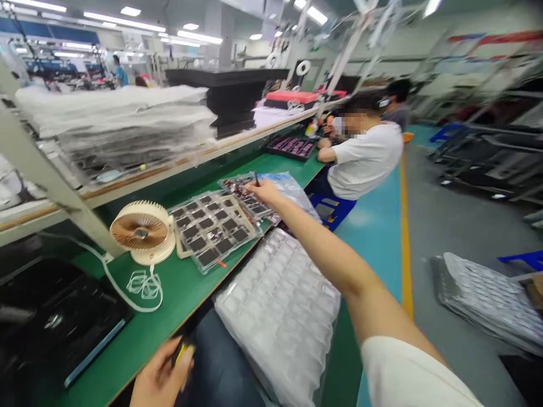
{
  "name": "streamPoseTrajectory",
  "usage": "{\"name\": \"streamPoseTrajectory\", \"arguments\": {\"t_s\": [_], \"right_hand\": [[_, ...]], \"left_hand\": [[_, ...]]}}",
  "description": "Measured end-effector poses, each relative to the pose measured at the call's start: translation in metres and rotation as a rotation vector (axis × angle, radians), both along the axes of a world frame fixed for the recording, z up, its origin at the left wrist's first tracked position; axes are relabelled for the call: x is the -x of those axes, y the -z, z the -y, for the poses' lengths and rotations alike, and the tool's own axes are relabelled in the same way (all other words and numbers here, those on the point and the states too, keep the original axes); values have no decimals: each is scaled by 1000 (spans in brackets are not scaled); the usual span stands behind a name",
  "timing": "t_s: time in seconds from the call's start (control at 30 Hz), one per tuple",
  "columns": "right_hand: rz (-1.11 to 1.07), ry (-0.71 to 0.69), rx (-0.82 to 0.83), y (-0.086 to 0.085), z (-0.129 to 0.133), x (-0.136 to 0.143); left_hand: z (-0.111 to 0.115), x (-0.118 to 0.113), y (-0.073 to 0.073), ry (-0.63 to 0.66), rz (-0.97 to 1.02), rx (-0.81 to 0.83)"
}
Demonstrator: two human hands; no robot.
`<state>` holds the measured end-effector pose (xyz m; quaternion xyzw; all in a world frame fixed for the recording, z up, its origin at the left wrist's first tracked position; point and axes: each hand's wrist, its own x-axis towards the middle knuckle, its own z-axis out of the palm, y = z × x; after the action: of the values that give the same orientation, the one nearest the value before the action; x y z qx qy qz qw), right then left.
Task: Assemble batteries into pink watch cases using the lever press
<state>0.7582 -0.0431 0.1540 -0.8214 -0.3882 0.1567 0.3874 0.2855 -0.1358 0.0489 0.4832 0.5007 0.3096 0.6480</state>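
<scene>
My right hand (265, 192) reaches out over the far end of the green bench (178, 299), its fingers closed round a thin dark tool (257, 179). Beneath it are small dark reddish parts (235, 186) on a clear tray. Nearer along the bench lies a clear tray with dark square pieces (207, 229). Low in the picture, my left hand (163, 370) is closed on a small yellow and black object (182, 353), in front of the bench edge. Clear plastic trays (282, 305) are stacked beside my lap.
A cream fan (144, 232) with a white cable stands on the bench, near a black case (55, 322). A person in a white shirt (367, 161) sits beyond, by a black tray (291, 147). The shelf (169, 165) holds wrapped stacks. More trays (487, 299) lie on the floor.
</scene>
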Motion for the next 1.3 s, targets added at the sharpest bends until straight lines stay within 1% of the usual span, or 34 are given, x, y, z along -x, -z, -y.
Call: {"name": "streamPoseTrajectory", "arguments": {"t_s": [0.07, 0.1, 0.13, 0.2, 0.27, 0.3, 0.33, 0.4, 0.5, 0.63, 0.8, 0.87, 1.0, 1.13, 1.2, 1.3], "right_hand": [[-73, -89, -59, 9, 28, 45], [-109, -143, -86, 15, 44, 71], [-150, -213, -120, 20, 61, 100], [-238, -440, -274, 31, 94, 161], [-275, -623, -397, 41, 118, 217], [-289, -671, -460, 46, 126, 241], [-291, -704, -521, 51, 129, 260], [-278, -739, -620, 59, 128, 285], [-262, -794, -666, 64, 117, 300], [-269, -895, -610, 65, 105, 306], [-125, -972, -514, 69, 100, 311], [-36, -996, -489, 69, 98, 312], [276, -1027, -485, 62, 95, 314], [530, -1052, -490, 61, 91, 317], [591, -1040, -494, 64, 90, 320], [603, -1058, -506, 69, 89, 323]], "left_hand": [[-11, -3, -8, 101, -32, -291], [-16, -4, -11, 123, -54, -429], [-20, -4, -14, 117, -71, -552], [-25, -2, -18, 92, -107, -735], [-25, 2, -21, 96, -145, -842], [-24, 5, -22, 110, -164, -875], [-22, 8, -24, 121, -180, -904], [-20, 15, -26, 133, -210, -955], [-18, 26, -28, 120, -248, -1005], [-20, 41, -30, 129, -287, -1005], [-21, 57, -30, 204, -322, -944], [-21, 62, -28, 221, -329, -928], [-20, 64, -22, 215, -319, -870], [-21, 62, -22, 135, -319, -793], [-21, 62, -22, 96, -321, -763], [-22, 63, -22, 77, -307, -706]]}}
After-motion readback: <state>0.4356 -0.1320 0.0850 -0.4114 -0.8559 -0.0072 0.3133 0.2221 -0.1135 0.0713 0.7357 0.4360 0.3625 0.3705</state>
